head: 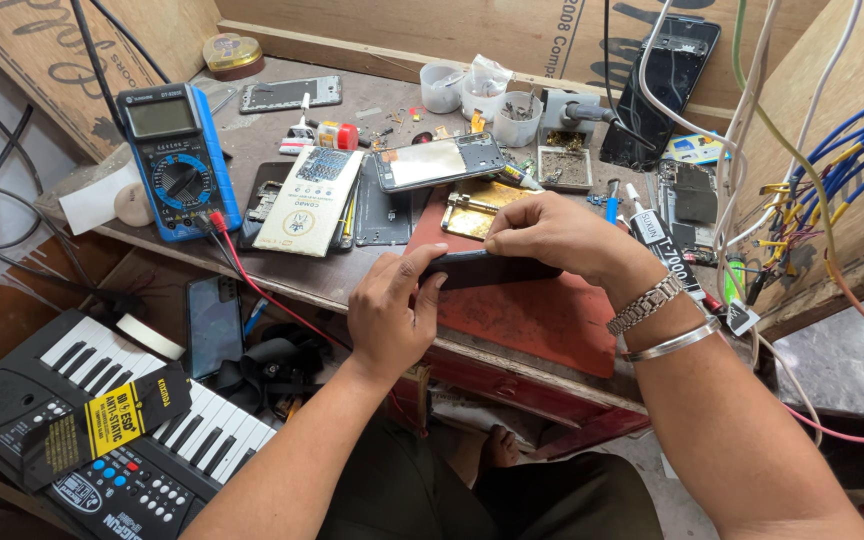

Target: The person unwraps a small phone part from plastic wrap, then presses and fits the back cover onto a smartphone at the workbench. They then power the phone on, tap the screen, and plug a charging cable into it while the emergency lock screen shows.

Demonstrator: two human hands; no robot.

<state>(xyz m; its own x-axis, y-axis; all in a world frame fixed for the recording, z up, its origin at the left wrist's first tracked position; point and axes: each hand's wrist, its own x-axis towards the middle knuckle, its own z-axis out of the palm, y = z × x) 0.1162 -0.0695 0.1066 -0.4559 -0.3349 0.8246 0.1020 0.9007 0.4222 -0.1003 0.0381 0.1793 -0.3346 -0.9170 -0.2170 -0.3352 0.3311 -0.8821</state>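
Observation:
Both my hands hold a dark phone (487,269) edge-on just above a red work mat (542,320). My left hand (392,312) grips its near left end, thumb on top. Over its far right end my right hand (552,238) is curled, with a metal watch band and a bangle on the wrist. Behind the hands lie a gold-coloured phone frame (472,208) and an opened phone with a pale back (437,160).
A blue multimeter (177,160) with a red lead stands at the left. Phone parts, small cups (517,118), a glue tube (667,250) and a black phone (662,85) crowd the bench. Blue and white wires hang at the right. An electronic keyboard (112,420) sits at the lower left.

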